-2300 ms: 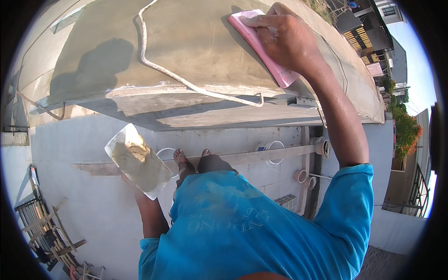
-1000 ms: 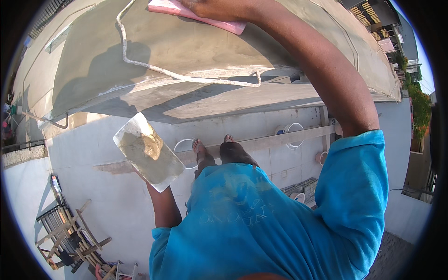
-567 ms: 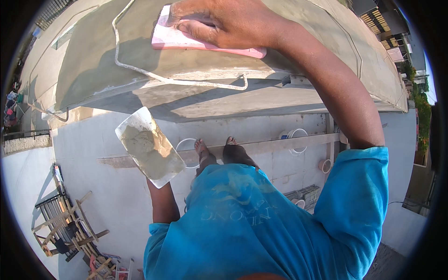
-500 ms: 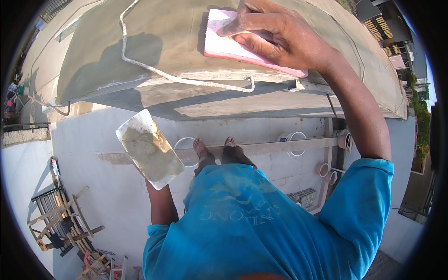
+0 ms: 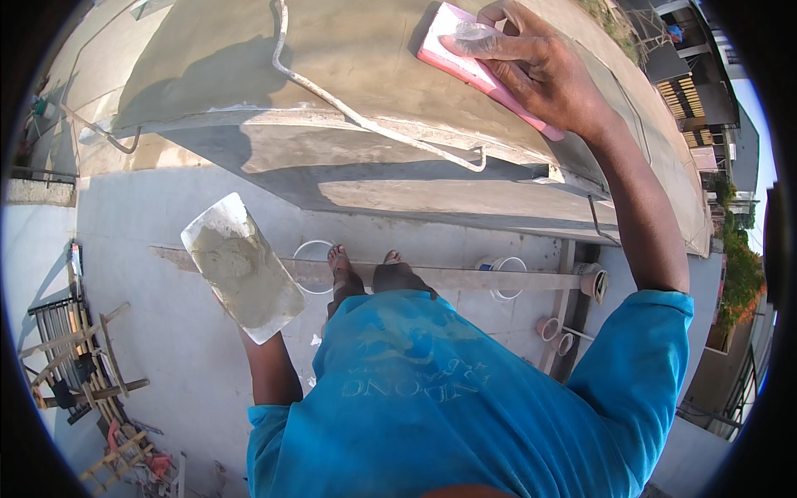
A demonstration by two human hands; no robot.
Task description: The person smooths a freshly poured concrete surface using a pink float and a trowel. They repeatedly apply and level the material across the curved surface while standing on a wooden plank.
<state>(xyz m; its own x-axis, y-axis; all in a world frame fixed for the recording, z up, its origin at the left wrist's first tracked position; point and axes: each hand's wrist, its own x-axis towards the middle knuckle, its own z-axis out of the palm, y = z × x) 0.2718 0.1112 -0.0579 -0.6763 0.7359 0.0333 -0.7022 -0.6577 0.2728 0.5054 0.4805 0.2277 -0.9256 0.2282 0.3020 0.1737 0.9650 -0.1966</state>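
My right hand [image 5: 540, 70] is closed on a pink rectangular float [image 5: 444, 46] against the grey-plastered surface [image 5: 207, 50] at the top. A bent, pale metal rod [image 5: 332, 104] runs across that surface beside it. My left hand [image 5: 224, 303], mostly hidden, holds up a white rectangular board [image 5: 282, 311] smeared with wet grey mortar [image 5: 232, 253], at left of centre.
My feet are on a narrow wooden plank [image 5: 465, 280] above a pale floor [image 5: 124, 324]. Buckets [image 5: 506, 282] and small pots [image 5: 548, 329] lie below at right. Timber and metal frames [image 5: 83, 365] lie at lower left. Buildings and shrubs [image 5: 739, 282] are at the far right.
My right hand and the pink float have moved right since the middle frames, and the float has turned from near level to diagonal. The board in my left hand has shifted slightly left.
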